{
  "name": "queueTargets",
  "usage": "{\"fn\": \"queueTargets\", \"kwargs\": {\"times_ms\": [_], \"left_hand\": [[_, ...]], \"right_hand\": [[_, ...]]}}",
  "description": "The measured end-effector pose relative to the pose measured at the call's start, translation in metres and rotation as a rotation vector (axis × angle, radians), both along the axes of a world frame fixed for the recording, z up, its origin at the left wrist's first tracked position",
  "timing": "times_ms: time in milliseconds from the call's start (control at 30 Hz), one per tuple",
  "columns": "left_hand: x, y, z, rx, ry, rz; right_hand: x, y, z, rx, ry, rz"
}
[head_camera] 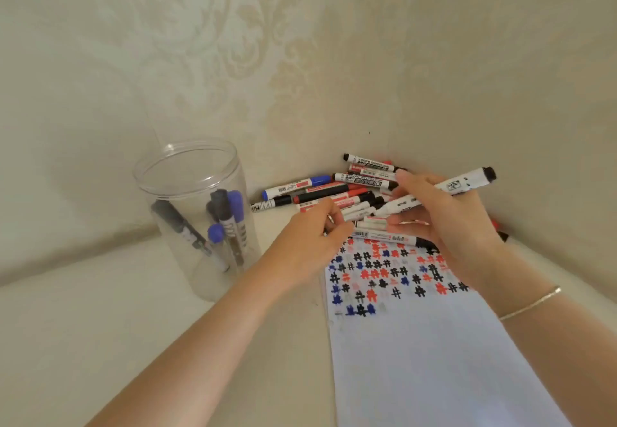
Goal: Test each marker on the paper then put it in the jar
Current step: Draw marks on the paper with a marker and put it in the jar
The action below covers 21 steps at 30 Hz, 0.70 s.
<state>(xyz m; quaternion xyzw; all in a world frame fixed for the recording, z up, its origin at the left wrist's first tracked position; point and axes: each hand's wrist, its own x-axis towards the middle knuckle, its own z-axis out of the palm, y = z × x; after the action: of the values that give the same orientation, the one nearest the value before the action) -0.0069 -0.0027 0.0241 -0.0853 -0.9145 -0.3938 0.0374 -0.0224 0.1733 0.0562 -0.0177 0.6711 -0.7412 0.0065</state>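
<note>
The white paper sheet lies nearest, its far end crowded with rows of black, red and blue "#" marks. Over that far edge the right hand grips a white black-capped marker, its label too blurred to read. Left of the paper's top, the left hand curls its fingers at the marker pile, though whether it holds one I can't tell; one barrel reads "WHITEBOARD MARKER". Further left stands the clear cylindrical plastic jar, holding blue and black markers.
</note>
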Motion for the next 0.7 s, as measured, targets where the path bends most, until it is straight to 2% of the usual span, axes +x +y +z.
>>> {"fn": "queueTargets", "kwargs": {"times_ms": [200, 433, 700], "left_hand": [[-0.006, 0.018, -0.033, -0.106, 0.035, 0.032], [-0.012, 0.016, -0.049, -0.388, 0.170, -0.034], [-0.014, 0.017, -0.050, -0.476, 0.210, -0.059]], "right_hand": [[0.016, 0.008, -0.040, 0.221, -0.077, -0.023], [0.029, 0.000, -0.071, 0.374, -0.075, -0.166], [0.031, -0.001, -0.079, 0.484, 0.023, -0.255]]}}
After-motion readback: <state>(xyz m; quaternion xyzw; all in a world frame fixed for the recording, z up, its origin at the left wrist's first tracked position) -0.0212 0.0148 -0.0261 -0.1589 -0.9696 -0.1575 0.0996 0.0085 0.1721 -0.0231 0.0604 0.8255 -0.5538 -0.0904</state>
